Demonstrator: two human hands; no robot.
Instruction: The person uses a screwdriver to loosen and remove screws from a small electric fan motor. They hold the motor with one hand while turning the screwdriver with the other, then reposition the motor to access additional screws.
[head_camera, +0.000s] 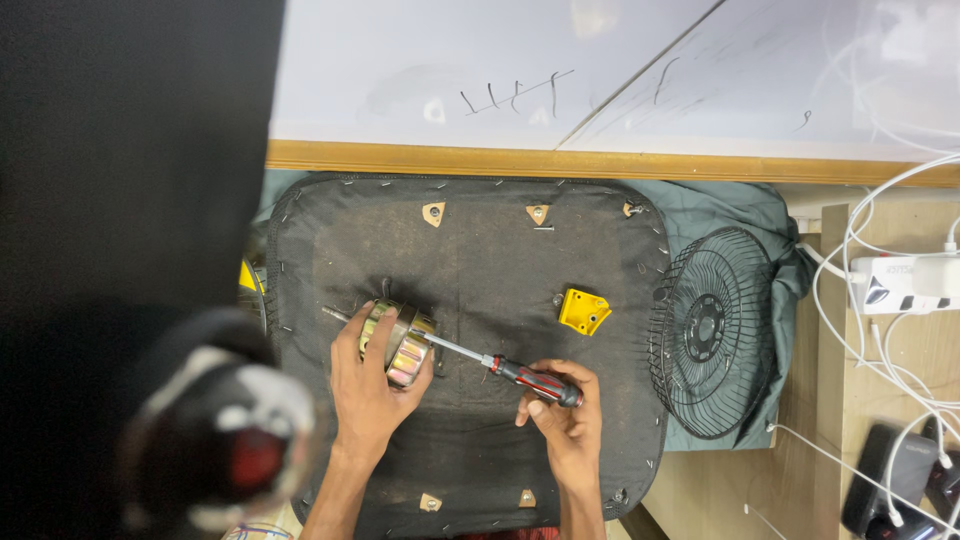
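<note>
Between left fingers (362, 330): fan motor (400, 343)

screwdriver (505, 368): red-and-black handle, silver shaft | motor (400, 343): silver with pale yellow and pink windings | bracket (584, 311): yellow | seat pad (470, 250): black, tan corner tabs | fan guard (710, 330): black wire | cloth (715, 205): dark green | power strip (905, 283): white | cables (850, 290): white

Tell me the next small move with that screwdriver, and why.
Probably turn the screwdriver while keeping the motor steady. The right hand grips its red-and-black handle, the shaft reaches the motor, and the left hand clamps the motor on the black pad.
</note>
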